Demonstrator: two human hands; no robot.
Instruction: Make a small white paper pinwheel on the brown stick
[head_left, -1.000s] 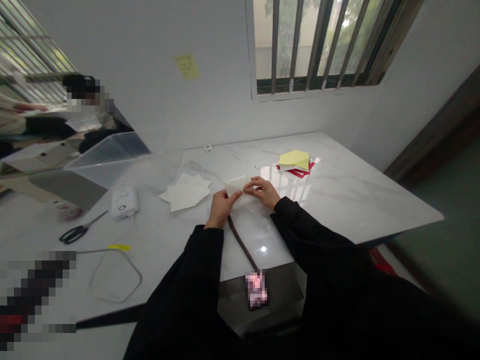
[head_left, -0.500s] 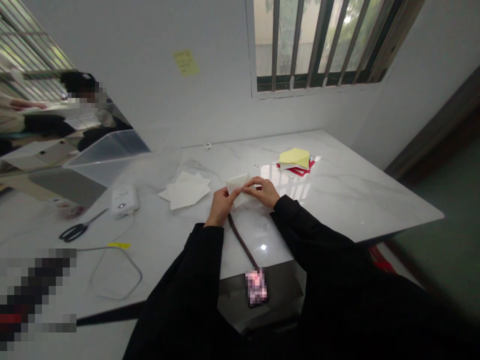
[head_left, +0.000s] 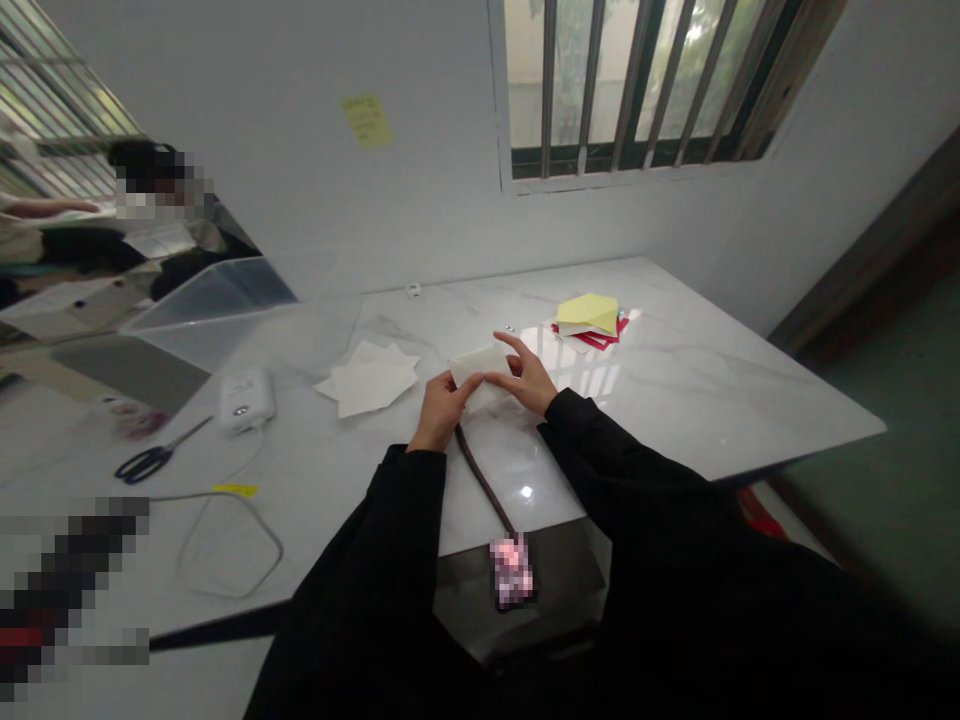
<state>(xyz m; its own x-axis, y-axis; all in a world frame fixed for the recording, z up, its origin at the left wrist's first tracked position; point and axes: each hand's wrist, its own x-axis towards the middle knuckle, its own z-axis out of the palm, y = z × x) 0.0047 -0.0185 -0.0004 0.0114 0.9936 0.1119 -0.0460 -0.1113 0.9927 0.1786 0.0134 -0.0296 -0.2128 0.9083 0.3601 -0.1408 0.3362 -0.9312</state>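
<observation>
A small cream-white sheet of paper (head_left: 480,366) is held up above the table between my two hands. My left hand (head_left: 441,408) pinches its lower left part, thumb in front. At the right side, my right hand (head_left: 529,374) has its thumb on the paper's lower edge, with the index finger raised along the right edge. To the left lies a loose pile of white paper pieces (head_left: 373,382). Beyond my right hand sits a stack of folded paper (head_left: 589,315), yellow on top, with white and red beneath. A dark strap (head_left: 484,482) hangs below my hands.
On the left of the marble-patterned table (head_left: 720,400) are scissors (head_left: 154,460), a white device (head_left: 246,400) with a cable, and a clear plastic box (head_left: 214,305). A small white item (head_left: 413,290) lies by the wall. Another person (head_left: 161,215) sits at far left.
My right hand's fingers have opened from a pinch at the paper's middle. The index finger now extends upward by the right edge. My left hand keeps its grip.
</observation>
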